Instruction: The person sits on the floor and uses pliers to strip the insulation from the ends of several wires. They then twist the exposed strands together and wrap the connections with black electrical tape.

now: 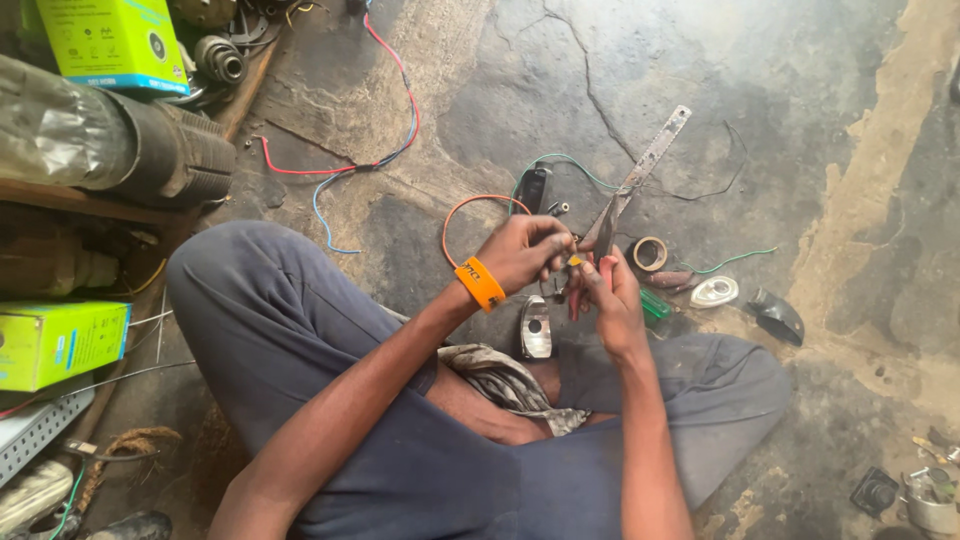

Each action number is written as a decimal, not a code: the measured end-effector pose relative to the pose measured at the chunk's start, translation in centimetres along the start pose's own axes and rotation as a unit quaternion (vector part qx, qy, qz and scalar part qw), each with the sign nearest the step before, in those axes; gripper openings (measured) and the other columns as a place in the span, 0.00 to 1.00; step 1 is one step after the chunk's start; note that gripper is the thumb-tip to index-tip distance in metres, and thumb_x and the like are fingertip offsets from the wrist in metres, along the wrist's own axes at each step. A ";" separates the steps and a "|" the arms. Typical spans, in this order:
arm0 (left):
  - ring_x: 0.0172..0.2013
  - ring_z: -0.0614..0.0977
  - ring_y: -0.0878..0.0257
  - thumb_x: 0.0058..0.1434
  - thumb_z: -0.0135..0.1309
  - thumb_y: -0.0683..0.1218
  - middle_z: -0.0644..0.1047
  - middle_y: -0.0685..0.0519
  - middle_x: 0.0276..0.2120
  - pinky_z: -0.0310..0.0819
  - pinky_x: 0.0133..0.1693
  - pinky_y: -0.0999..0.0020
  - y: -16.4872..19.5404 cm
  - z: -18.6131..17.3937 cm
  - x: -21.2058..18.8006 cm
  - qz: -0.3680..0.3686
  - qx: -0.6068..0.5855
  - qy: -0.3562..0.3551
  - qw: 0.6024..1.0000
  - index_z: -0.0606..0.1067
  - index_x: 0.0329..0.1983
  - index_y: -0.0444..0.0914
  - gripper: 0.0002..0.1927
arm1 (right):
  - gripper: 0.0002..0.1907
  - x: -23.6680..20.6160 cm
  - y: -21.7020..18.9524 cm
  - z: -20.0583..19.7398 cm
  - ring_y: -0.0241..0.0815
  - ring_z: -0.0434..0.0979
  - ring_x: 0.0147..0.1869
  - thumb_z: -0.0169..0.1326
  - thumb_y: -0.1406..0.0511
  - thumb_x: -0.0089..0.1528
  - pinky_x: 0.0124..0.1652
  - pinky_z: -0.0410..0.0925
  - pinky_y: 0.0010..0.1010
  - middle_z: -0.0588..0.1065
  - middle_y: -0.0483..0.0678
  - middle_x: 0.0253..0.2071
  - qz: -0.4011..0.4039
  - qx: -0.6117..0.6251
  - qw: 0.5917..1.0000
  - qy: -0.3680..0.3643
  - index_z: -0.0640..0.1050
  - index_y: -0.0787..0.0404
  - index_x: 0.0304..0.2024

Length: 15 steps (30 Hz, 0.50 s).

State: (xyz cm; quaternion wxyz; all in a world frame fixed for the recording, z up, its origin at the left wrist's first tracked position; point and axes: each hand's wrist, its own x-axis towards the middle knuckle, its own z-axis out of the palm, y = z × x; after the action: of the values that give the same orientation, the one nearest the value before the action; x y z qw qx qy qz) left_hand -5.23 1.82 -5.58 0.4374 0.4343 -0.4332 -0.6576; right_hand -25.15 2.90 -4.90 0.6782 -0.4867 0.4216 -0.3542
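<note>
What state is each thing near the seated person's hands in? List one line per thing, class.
Left hand: closed around a small part, orange wristband on the wrist.
Right hand: gripping red-handled metal scissors, blades nearly closed, pointing up.
Roll of brown tape: lying flat on the stone floor.
Red and blue wires: loose, strewn on the floor.
Grey cloth: crumpled on the lap.

Two hands, left (522,252) and right (612,300). Two green boxes: one (112,42) at 11 o'clock, one (55,342) at 9. One tape roll (650,253), one metal ruler (655,150), one orange wristband (480,283), one rag (505,382).
</note>
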 end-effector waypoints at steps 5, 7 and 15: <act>0.21 0.76 0.72 0.71 0.47 0.45 0.77 0.56 0.25 0.67 0.19 0.77 -0.4 -1.3 0.6 -0.049 -0.049 0.055 0.996 0.77 0.41 0.33 0.11 | 0.18 0.4 0.1 0.1 0.37 0.80 0.38 0.45 0.63 0.71 0.34 0.70 0.27 0.77 0.48 0.41 0.015 0.004 0.999 0.044 0.66 0.62 0.61; 0.20 0.76 0.72 0.72 0.47 0.45 0.77 0.56 0.25 0.66 0.19 0.77 -0.2 -2.1 0.8 -0.047 -0.081 0.069 0.993 0.77 0.41 0.33 0.11 | 0.18 0.5 0.2 0.0 0.37 0.82 0.41 0.44 0.63 0.70 0.35 0.72 0.27 0.78 0.48 0.42 0.022 0.016 0.997 0.067 0.65 0.61 0.62; 0.20 0.72 0.75 0.71 0.48 0.44 0.75 0.59 0.25 0.61 0.19 0.80 1.3 -3.7 0.4 -0.080 -0.212 0.098 0.969 0.77 0.41 0.35 0.10 | 0.15 0.6 1.0 -1.7 0.42 0.78 0.37 0.47 0.64 0.74 0.29 0.69 0.30 0.73 0.48 0.36 0.035 0.101 0.992 0.073 0.66 0.65 0.60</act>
State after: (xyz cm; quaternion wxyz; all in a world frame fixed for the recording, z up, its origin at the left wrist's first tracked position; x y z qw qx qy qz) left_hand -1.55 0.41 -5.36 0.5059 0.4270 -0.2032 -0.7214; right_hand -26.38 2.06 -6.26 0.7034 -0.3729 0.4489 -0.4057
